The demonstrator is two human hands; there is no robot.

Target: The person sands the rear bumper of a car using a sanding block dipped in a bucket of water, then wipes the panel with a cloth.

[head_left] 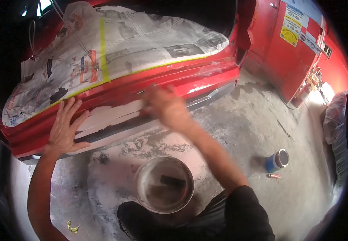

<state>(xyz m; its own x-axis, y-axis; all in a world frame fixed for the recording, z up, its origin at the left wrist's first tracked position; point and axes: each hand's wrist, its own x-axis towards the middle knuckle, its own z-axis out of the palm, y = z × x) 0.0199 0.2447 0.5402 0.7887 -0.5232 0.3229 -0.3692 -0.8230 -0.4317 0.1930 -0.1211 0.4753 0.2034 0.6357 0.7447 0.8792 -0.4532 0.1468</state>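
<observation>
Bucket: we see this round vessel (143, 176) on the floor (242, 136), close before our knees; it holds cloudy, greyish contents and a dark rectangular block (172, 181).
Can: the blue-sided can (277, 160) stands on the floor to our right; its top looks dark, and we cannot tell whether that is a lid or its contents. A small red item (274, 176) lies just beside it.
Bumper: the red bumper (212, 83) runs across in front of us, beyond the bucket, with a pale patch (111, 117) on it.
Left hand: our palm (64, 130) is on the bumper beside the patch, fingers released and spread.
Right hand: ours (166, 107) is blurred at the patch's right end; we cannot tell whether its fingers grasp anything.
</observation>
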